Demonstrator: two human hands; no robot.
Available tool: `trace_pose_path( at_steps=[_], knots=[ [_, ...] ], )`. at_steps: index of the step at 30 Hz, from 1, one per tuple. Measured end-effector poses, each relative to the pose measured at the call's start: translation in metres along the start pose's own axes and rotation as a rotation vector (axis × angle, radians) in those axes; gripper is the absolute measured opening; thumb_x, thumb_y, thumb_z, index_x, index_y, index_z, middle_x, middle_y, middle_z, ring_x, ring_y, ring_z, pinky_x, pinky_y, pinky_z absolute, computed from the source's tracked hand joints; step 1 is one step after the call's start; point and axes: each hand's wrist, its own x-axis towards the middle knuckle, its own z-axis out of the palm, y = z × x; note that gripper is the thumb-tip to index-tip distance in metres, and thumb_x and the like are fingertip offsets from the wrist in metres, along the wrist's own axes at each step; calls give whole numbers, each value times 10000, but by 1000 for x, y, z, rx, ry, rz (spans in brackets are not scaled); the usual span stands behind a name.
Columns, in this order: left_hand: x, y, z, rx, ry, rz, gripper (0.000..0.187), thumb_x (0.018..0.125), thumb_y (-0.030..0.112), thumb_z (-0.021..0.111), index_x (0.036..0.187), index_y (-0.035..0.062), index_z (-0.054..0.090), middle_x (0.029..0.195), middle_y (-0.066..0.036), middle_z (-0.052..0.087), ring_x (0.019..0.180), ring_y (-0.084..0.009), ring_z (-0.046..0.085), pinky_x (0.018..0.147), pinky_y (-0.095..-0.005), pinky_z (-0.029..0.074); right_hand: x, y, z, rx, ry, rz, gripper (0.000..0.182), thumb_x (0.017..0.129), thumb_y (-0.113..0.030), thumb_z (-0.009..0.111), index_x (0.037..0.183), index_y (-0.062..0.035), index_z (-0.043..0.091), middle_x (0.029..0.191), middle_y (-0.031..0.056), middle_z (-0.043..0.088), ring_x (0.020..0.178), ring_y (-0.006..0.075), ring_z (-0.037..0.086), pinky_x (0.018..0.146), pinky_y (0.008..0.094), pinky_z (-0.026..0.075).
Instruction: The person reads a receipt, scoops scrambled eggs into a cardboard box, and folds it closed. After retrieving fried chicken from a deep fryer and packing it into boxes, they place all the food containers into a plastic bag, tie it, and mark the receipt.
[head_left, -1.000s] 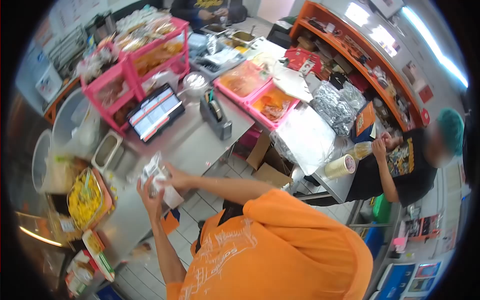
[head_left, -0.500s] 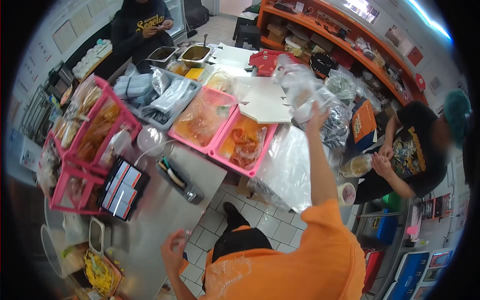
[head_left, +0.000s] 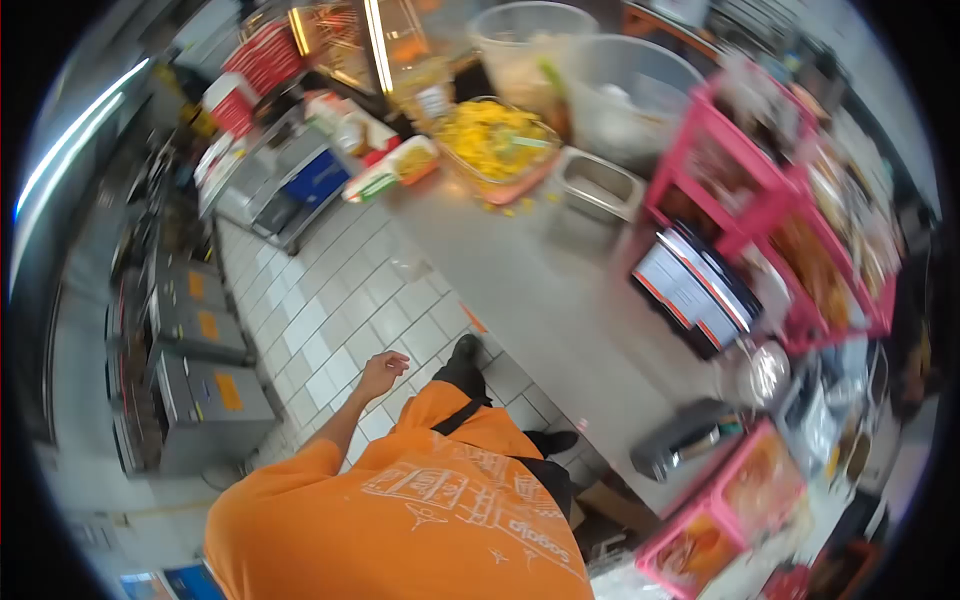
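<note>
My left hand [head_left: 384, 374] hangs over the tiled floor, left of the steel counter. Its fingers are loosely bent and I see nothing held in them. My right hand is out of view. The counter [head_left: 560, 290] runs diagonally to the right of my body. On it stand a tray of yellow chopped food [head_left: 490, 138], a small steel pan [head_left: 600, 187], a tablet [head_left: 697, 287] with a lit screen, and a dark holder [head_left: 685, 437]. The picture is somewhat blurred.
Pink baskets [head_left: 735, 165] of bagged food are stacked on the right, with more pink trays [head_left: 700, 545] below. Two clear tubs [head_left: 640, 85] stand at the back. Grey cabinets [head_left: 215, 390] line the left wall. A steel cart [head_left: 280, 190] stands beyond the tiled floor [head_left: 300, 290].
My view has swung left, away from the other people and the plastic packaging. My right hand, earlier reaching over clear plastic items, has left the view. My left hand is now over the floor.
</note>
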Motion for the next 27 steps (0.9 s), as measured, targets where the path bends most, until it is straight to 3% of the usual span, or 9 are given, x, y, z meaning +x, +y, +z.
trace_pose_path(
  at_steps=[3, 5, 8, 11, 15, 19, 21, 24, 27],
  knots=[
    [21, -56, -36, -394, 212, 51, 221, 894, 68, 549, 1072, 23, 672, 940, -70, 716, 878, -147, 672, 697, -287, 529, -84, -116, 130, -251, 49, -189, 420, 1008, -343, 458, 1259, -13, 527, 1128, 144, 617, 971, 232, 632, 833, 391, 550],
    [64, -52, -80, -462, 258, -127, 281, 874, 25, 514, 1120, 29, 649, 998, -77, 713, 914, -146, 660, 660, -277, 510, -91, -148, 290, 158, -642, 361, 356, 1041, -294, 454, 1261, -20, 506, 988, 94, 647, 811, 151, 626, 773, 319, 532],
    [184, -59, -174, -515, 399, -103, 285, 974, 291, 541, 1152, 89, 636, 1024, -39, 711, 918, -124, 637, 663, -280, 477, -96, -116, 481, 36, -1108, 300, 372, 1047, -316, 454, 1277, -27, 498, 1006, 113, 669, 824, 157, 632, 748, 318, 541],
    [302, -44, -264, -642, 539, -25, 384, 962, 405, 561, 1165, 87, 628, 1055, -52, 701, 948, -136, 628, 707, -295, 481, -79, -75, 663, -19, -1033, 487, 459, 1019, -389, 503, 1259, 2, 491, 986, 126, 677, 818, 163, 649, 703, 311, 553],
    [418, -11, -341, -883, 451, 7, 562, 938, 414, 513, 1419, 129, 449, 1342, -66, 563, 1184, -167, 514, 888, -429, 452, -59, -7, 827, -336, -817, 316, 402, 989, -284, 527, 1200, 50, 448, 922, 184, 669, 632, 187, 653, 548, 324, 567],
    [471, 16, -366, -867, 334, 91, 669, 891, 356, 527, 1493, 130, 342, 1464, -50, 428, 1276, -166, 421, 919, -498, 434, -74, -18, 837, -412, -646, 195, 273, 938, -104, 477, 1141, 65, 409, 865, 212, 650, 513, 215, 634, 480, 348, 569],
    [479, 21, -361, -902, 295, 88, 602, 872, 243, 520, 1447, 103, 408, 1341, -62, 536, 1191, -174, 492, 921, -446, 442, -73, 0, 804, -491, -620, 46, 271, 932, -95, 459, 1157, 48, 412, 871, 192, 649, 542, 210, 643, 480, 333, 561],
    [484, 10, -350, -736, 367, 197, 326, 878, 73, 495, 1187, 36, 591, 987, -66, 664, 864, -148, 606, 703, -303, 478, -93, -46, 734, -372, -613, 343, 329, 932, -123, 493, 1213, 43, 446, 972, 237, 670, 765, 292, 702, 597, 376, 550],
    [452, 0, -306, -242, 498, 397, 309, 894, 66, 490, 1169, -26, 597, 980, -101, 668, 920, -203, 607, 766, -330, 476, -112, -55, 645, -288, -438, 449, 265, 955, -89, 468, 1191, 30, 446, 972, 193, 660, 696, 218, 684, 560, 327, 550]
  ],
)
